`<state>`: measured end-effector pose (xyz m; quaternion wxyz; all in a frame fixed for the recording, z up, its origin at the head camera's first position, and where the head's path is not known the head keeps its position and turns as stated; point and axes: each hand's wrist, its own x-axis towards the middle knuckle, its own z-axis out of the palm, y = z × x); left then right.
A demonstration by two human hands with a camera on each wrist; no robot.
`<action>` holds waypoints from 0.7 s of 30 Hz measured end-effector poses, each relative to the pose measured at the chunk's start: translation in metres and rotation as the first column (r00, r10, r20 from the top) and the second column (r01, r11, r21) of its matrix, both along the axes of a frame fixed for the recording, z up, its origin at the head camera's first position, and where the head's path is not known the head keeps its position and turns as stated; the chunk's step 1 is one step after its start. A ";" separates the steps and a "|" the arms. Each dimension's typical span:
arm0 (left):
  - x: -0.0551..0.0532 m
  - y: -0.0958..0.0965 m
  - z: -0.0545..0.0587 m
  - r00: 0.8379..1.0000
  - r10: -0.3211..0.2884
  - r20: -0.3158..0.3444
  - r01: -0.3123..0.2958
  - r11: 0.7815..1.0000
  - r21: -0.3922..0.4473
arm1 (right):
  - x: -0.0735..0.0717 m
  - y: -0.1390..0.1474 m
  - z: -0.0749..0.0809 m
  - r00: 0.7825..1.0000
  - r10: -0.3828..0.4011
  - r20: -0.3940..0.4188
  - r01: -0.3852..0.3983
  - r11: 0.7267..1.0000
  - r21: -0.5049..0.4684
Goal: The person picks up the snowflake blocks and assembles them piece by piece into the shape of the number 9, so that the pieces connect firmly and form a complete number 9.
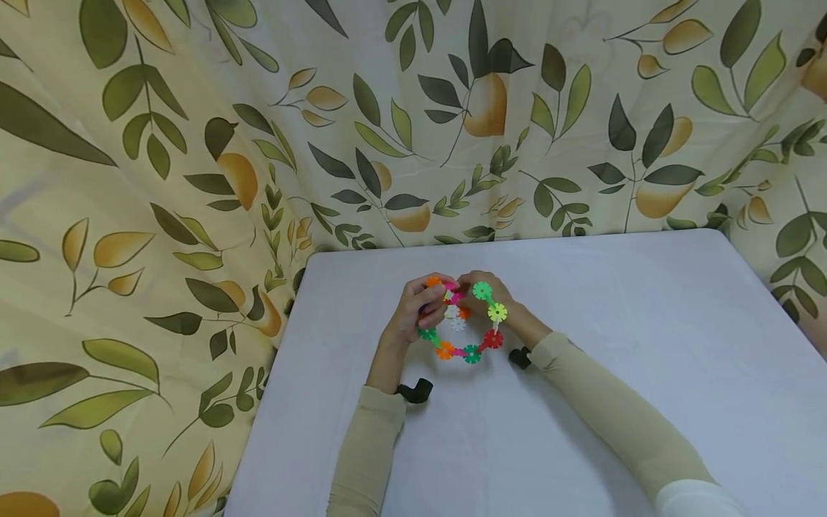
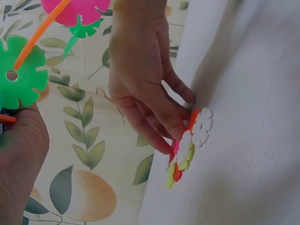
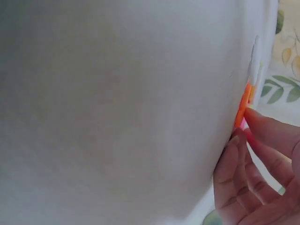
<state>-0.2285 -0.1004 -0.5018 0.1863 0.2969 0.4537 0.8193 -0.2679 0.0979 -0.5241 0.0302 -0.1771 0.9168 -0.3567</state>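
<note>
In the head view my left hand (image 1: 416, 312) grips a looped chain of plastic snowflake discs (image 1: 494, 338) in green, yellow, red, orange and pink. Its curled fingers hide part of the loop. Large in the left wrist view are a green disc (image 2: 23, 77) and a pink disc (image 2: 77, 9) of this chain, tilted against each other. My right hand (image 2: 145, 79) reaches down to a small group of loose discs. Thumb and fingers pinch an orange disc (image 3: 243, 101) at its edge. White discs (image 2: 202, 127) and yellow discs (image 2: 169, 176) lie right beside those fingertips.
A white cloth covers the table (image 1: 614, 345). Behind and left of it hangs a leaf-patterned curtain (image 1: 413, 143). Black wrist devices (image 1: 416, 391) show at both cuffs.
</note>
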 end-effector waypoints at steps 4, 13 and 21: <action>0.000 0.000 0.000 1.000 0.016 0.004 -0.016 1.000 -0.002 | -0.001 -0.002 0.000 1.000 0.021 -0.014 -0.021 1.000 -0.006; 0.000 -0.003 -0.002 0.999 0.040 0.000 -0.040 0.999 0.000 | -0.005 0.014 -0.007 0.999 -0.023 0.045 0.026 0.997 -0.071; -0.003 -0.006 -0.002 0.997 0.068 -0.030 -0.069 0.997 -0.034 | -0.001 0.039 0.024 0.983 -0.119 0.140 0.166 0.903 -0.397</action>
